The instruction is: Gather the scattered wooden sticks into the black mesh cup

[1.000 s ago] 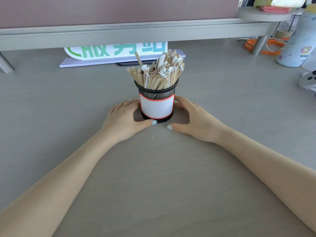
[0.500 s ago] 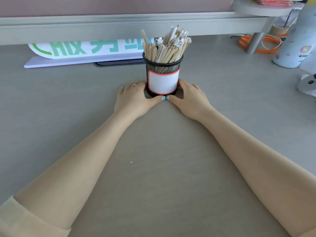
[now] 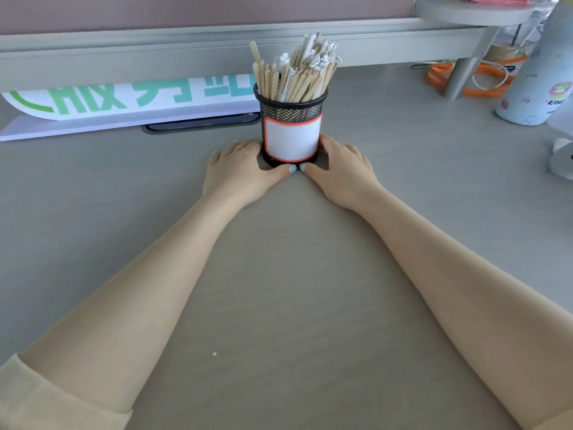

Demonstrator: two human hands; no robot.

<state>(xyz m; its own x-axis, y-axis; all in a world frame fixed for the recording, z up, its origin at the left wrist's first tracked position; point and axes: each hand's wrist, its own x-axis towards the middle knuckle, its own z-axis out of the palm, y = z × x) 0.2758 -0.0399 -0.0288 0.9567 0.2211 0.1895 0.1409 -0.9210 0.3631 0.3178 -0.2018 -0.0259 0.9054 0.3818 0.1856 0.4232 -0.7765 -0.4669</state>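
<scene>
The black mesh cup (image 3: 291, 110) stands upright on the grey desk, far centre, with a white label edged in red on its front. It is packed with wooden sticks (image 3: 291, 77), some in white paper wrappers, which fan out above the rim. My left hand (image 3: 240, 173) lies flat on the desk against the cup's left base. My right hand (image 3: 339, 170) lies against its right base. Both thumbs meet in front of the cup. No loose sticks show on the desk.
A white sign with green lettering (image 3: 130, 102) lies behind the cup on the left, under a grey shelf (image 3: 186, 41). At the right stand a pale bottle (image 3: 539, 79), an orange cable loop (image 3: 477, 79), a shelf leg (image 3: 462, 76) and a white object (image 3: 561, 156).
Both hands have slid the cup away from me toward the back of the desk, and the thumbs have closed together in front of its base.
</scene>
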